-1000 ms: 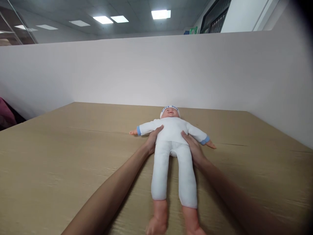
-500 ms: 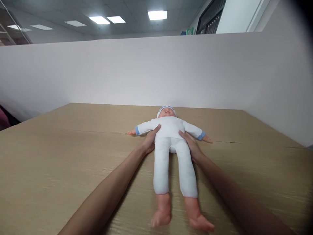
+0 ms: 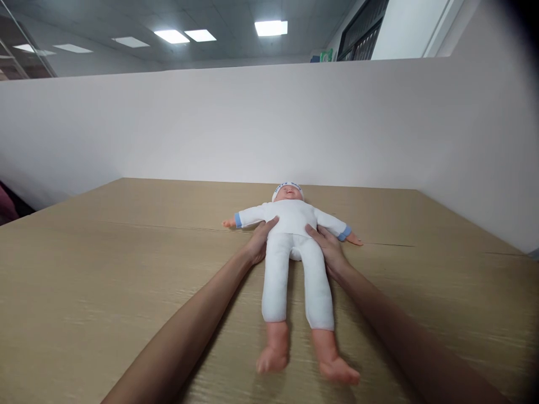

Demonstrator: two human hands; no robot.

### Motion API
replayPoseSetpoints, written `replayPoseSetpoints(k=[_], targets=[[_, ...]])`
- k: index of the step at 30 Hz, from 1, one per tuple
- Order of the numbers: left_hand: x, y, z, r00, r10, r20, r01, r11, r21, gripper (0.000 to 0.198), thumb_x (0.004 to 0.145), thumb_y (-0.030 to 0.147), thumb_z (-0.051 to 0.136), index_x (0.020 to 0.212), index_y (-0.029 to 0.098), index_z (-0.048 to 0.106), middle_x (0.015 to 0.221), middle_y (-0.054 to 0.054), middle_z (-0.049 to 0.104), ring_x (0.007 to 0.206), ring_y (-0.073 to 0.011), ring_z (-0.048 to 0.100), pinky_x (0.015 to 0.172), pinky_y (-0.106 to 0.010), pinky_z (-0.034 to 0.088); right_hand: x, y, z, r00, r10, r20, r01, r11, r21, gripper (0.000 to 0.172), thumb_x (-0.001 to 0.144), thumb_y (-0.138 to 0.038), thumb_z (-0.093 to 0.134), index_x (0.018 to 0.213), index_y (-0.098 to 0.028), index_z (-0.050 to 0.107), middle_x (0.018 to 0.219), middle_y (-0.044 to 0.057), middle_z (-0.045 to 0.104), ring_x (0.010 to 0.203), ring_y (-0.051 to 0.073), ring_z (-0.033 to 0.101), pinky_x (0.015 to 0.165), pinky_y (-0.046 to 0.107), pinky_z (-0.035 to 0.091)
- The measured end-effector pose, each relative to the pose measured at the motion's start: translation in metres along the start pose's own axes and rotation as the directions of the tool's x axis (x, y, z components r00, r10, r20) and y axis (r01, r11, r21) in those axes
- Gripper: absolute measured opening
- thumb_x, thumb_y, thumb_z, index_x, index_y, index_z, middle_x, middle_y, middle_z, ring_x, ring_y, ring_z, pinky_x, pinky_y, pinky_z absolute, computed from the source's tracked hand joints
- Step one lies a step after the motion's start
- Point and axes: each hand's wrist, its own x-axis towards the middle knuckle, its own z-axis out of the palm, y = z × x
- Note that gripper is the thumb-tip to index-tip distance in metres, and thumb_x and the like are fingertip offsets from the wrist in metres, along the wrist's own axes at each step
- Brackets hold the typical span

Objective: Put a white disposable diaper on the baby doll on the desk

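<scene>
A baby doll (image 3: 290,216) in a white suit with blue cuffs and a white cap lies face up, its head at the far end and its bare feet toward me. Its arms are spread to both sides. My left hand (image 3: 259,242) grips the left side of its waist, thumb on the front of the belly. On the opposite side my right hand (image 3: 329,247) holds the waist in the same way. The fingers of both hands are mostly hidden beside and under the body. Below the feet, a faint shadow falls on the tabletop.
The doll is over a wood-coloured tabletop (image 3: 126,269) with a thin seam across it. A white partition (image 3: 252,123) stands behind the far edge and continues on the right. Something dark and maroon (image 3: 8,205) shows at the left edge.
The doll's legs and feet have shifted slightly up and to the left in the picture. Its arms have drawn in a little. Both hands keep their hold at the waist.
</scene>
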Motion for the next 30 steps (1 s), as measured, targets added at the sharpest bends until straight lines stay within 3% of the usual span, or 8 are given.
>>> replayPoseSetpoints(k=[3, 9, 18, 30], targets=[[0.0, -0.0009, 0.0004, 1.0, 0.011, -0.011, -0.011, 1.0, 0.006, 0.057, 0.09, 0.038, 0.079, 0.138, 0.013, 0.063, 0.138, -0.019, 0.069, 0.134, -0.0358, 0.063, 0.121, -0.051, 0.046, -0.0002, 0.0, -0.0008, 1.0, -0.006, 0.008, 0.006, 1.0, 0.003, 0.05, 0.079, -0.043, 0.088, 0.123, -0.025, 0.073, 0.129, 0.005, 0.077, 0.118, 0.029, 0.074, 0.1, 0.039, 0.064], [-0.0021, 0.0003, 0.0018, 0.999, 0.005, -0.034, -0.005, 1.0, 0.007, 0.055, 0.089, 0.042, 0.08, 0.133, 0.013, 0.065, 0.137, -0.02, 0.069, 0.134, -0.0374, 0.062, 0.12, -0.053, 0.046, -0.0035, -0.0028, -0.0023, 0.988, -0.008, 0.155, 0.005, 1.0, 0.019, 0.07, 0.078, -0.035, 0.089, 0.142, -0.03, 0.061, 0.136, 0.001, 0.074, 0.12, 0.028, 0.073, 0.098, 0.037, 0.065], [-0.0022, 0.0005, 0.0017, 0.999, 0.01, -0.047, -0.008, 0.999, 0.04, 0.052, 0.089, 0.043, 0.08, 0.13, 0.014, 0.065, 0.131, -0.018, 0.073, 0.127, -0.035, 0.067, 0.117, -0.052, 0.049, -0.0084, -0.007, 0.0063, 0.988, -0.019, 0.153, 0.01, 0.998, 0.06, 0.083, 0.074, -0.031, 0.09, 0.149, -0.034, 0.055, 0.137, 0.0, 0.073, 0.118, 0.026, 0.073, 0.094, 0.035, 0.065], [-0.0031, 0.0015, 0.0037, 0.999, 0.012, -0.05, -0.009, 0.998, 0.064, 0.052, 0.091, 0.043, 0.077, 0.132, 0.014, 0.064, 0.138, -0.019, 0.069, 0.132, -0.0362, 0.064, 0.118, -0.052, 0.048, -0.0077, -0.0053, 0.0042, 0.99, -0.018, 0.137, 0.014, 0.999, 0.03, 0.066, 0.075, -0.033, 0.089, 0.137, -0.029, 0.064, 0.134, 0.002, 0.075, 0.117, 0.027, 0.073, 0.093, 0.035, 0.065]])
